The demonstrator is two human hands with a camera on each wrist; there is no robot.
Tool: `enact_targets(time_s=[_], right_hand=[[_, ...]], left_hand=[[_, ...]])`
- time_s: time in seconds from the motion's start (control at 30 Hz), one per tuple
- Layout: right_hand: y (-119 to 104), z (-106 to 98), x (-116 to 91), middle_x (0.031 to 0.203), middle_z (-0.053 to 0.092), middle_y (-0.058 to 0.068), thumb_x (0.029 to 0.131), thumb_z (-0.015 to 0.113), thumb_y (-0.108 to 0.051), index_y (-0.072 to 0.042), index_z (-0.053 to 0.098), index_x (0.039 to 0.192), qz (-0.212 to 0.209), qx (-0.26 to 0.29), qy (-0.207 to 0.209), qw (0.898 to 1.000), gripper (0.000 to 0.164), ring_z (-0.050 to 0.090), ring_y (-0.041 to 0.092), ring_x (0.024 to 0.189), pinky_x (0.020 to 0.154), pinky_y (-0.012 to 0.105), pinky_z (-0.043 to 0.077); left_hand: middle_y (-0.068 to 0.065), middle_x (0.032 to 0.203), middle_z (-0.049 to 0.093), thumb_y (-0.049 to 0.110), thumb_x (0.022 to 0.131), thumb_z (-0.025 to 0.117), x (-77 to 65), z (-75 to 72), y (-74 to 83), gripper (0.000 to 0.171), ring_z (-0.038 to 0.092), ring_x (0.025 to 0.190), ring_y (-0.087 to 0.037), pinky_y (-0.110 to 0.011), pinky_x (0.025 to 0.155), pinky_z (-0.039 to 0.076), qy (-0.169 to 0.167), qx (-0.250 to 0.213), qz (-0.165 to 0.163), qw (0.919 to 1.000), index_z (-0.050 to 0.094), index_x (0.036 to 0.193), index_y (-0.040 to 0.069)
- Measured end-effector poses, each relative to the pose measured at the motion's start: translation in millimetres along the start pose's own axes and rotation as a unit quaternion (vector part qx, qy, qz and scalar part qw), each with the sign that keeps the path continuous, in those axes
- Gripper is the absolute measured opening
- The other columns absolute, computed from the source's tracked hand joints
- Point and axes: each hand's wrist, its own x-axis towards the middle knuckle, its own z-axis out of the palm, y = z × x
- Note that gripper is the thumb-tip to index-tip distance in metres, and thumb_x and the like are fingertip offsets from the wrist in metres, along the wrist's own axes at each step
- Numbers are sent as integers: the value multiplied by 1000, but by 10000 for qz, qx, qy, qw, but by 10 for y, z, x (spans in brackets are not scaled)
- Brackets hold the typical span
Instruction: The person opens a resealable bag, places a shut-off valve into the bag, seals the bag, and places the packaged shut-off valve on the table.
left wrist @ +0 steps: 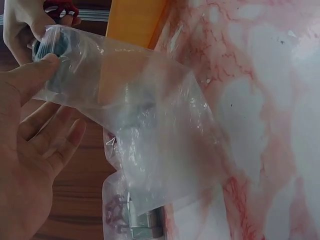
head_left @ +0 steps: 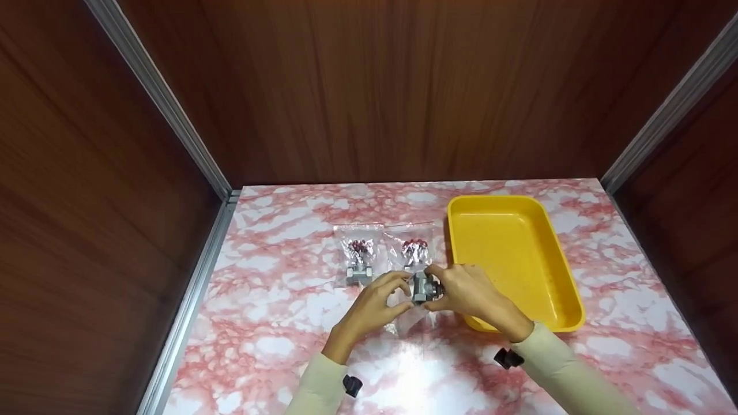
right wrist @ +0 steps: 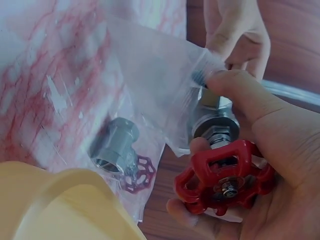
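Note:
In the head view my right hand [head_left: 470,288] holds a gate valve [head_left: 424,290] above the table. Its red handwheel [right wrist: 227,177] lies in the curve of my right fingers in the right wrist view, the thumb on the metal body. A clear plastic bag [left wrist: 160,125] hangs from the valve's end, partly over it. My left hand [head_left: 373,302] pinches the bag's edge against the valve with thumb and forefinger; its other fingers are loosely bent. Beyond the hands, two bagged valves lie side by side, the left valve [head_left: 359,275] and the right valve [head_left: 415,249], partly hidden.
A yellow tray [head_left: 568,276] stands right of the bags, partly behind my right forearm. The tabletop [head_left: 271,346] has a red and white marbled pattern. Brown wood-look panels [head_left: 369,92] with metal edge strips [head_left: 167,98] enclose the back and sides.

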Motion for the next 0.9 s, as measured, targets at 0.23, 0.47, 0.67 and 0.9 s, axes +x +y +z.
enact_targets(time_s=[0.23, 0.47, 0.67, 0.9], right_hand=[[-26, 16, 11, 67, 62, -2, 73, 93, -58, -18, 71, 115, 110, 14, -539, 9985, 61, 47, 14, 55, 50, 31, 40], [-41, 31, 18, 75, 67, -1, 75, 93, -31, -16, 71, 110, 129, 483, -894, 9947, 45, 57, 17, 61, 54, 38, 49], [-52, 33, 28, 77, 67, 1, 69, 85, -8, -12, 70, 119, 75, 901, -1120, 9896, 53, 58, 18, 65, 56, 39, 51], [-46, 95, 37, 83, 73, 2, 72, 93, -18, -10, 72, 125, -50, 1441, -941, 9851, 58, 61, 12, 67, 63, 33, 56]], left_hand=[[-7, 148, 64, 19, 95, 81, -42, 31, 20, 16, 62, 138, -26, -39, 116, 52, -59, 52, 18, 10000, 68, 103, 14], [-5, 146, 64, 17, 93, 82, -59, 69, 22, 16, 60, 139, -25, -39, 119, 49, -46, -28, 44, 10000, 69, 101, 14], [-3, 145, 65, 19, 94, 83, -56, 77, 24, 16, 60, 140, -23, -37, 119, 49, -22, -3, 108, 9999, 69, 100, 15], [-6, 146, 65, 17, 93, 83, -70, 96, 12, 16, 60, 140, -25, -37, 119, 49, -9, -22, 190, 9998, 68, 99, 13]])
